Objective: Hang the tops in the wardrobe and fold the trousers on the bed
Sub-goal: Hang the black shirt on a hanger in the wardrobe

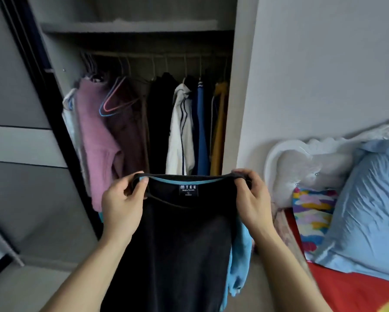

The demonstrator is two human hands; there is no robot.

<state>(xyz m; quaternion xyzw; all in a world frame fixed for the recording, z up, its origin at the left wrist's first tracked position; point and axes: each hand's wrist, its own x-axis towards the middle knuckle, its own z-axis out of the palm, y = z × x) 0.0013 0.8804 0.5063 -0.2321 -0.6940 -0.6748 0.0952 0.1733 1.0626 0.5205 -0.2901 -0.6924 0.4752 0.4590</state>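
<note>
I hold a black top [177, 244] up in front of me by its neckline, label side facing me. My left hand [123, 197] pinches the left end of the collar, and my right hand [251, 194] grips the right end. A light blue garment [239, 262] hangs behind the black top at its right side. Straight ahead the wardrobe [139, 28] stands open, its rail [157, 55] carrying several hung clothes. Empty pink and blue hangers [115, 101] dangle at the left of the rail. The bed [351, 291], with a red sheet, lies at the right.
A pale blue pillow [369, 212] and a multicoloured cushion [312, 212] lean against the white headboard [285, 158]. The wardrobe's sliding door [20, 131] stands at the left. A grey wall [324, 64] separates wardrobe and bed.
</note>
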